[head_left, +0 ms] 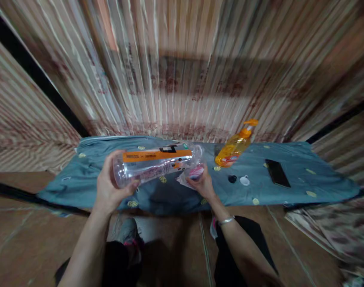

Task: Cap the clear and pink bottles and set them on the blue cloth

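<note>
My left hand (110,185) is closed around the base of a clear plastic bottle (158,162) with an orange label, held on its side above a blue-grey cloth (80,175). My right hand (201,181) is closed at the bottle's mouth end, fingers pinched on a small pinkish thing (195,172) that I cannot make out, over a bit of white paper. A silver bracelet (226,220) sits on my right wrist.
An orange pump bottle (235,146) stands tilted on the cloth to the right. A small black cap (232,179), a white cap (244,181) and a black phone (277,172) lie beyond it. Striped curtains hang behind. My knees and a brown tiled floor are below.
</note>
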{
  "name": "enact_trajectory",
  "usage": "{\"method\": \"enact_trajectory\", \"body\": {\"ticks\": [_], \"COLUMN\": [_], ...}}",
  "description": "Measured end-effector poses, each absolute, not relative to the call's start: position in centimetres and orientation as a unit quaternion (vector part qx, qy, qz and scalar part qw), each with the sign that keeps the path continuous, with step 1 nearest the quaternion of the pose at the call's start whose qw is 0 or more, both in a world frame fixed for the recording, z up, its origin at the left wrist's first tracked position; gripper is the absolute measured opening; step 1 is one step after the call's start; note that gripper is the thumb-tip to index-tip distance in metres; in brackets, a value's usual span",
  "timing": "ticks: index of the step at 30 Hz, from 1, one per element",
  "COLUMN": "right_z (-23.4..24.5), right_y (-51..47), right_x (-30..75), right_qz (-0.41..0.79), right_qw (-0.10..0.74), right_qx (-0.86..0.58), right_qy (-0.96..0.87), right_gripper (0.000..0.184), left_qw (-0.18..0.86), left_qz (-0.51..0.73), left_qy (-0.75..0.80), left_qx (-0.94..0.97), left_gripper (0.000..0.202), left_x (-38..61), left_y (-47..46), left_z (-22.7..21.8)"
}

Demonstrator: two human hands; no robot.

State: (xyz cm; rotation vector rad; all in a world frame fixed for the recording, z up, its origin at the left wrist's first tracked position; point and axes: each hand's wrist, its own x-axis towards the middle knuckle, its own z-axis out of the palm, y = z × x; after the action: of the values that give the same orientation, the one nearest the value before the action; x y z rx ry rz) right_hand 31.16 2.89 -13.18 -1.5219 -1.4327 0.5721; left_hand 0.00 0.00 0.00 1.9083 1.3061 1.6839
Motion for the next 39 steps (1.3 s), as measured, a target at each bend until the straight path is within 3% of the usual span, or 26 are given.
{"method": "enact_trajectory", "body": {"ticks": [9, 22, 39], "right_z": [-13.63, -13.31, -13.48], "right_y": [3.02, 2.94, 3.09], "right_x": [31.29, 31.25, 31.47], "right_qz": [0.211, 0.219, 0.218], "right_qw": [0.472, 0.467, 0.462], "right_qx": [-0.626, -0.633, -0.635], "right_qy": [-0.583, -0.577, -0.579], "right_gripper": [0.068, 0.073, 0.073], "left_qw": [0.174, 0.202, 0.162], "left_qz": [0.579, 0.588, 0.580], "left_qy": [0.460, 0.458, 0.445], "left_qx": [0.650, 0.635, 0.663], "left_gripper": [0.082, 0.081, 0.082], "left_x": [0.09, 0.10, -0.11], "left_y": [-0.08, -0.12, -0.01], "left_z": [0.21, 0.24, -0.04]}}
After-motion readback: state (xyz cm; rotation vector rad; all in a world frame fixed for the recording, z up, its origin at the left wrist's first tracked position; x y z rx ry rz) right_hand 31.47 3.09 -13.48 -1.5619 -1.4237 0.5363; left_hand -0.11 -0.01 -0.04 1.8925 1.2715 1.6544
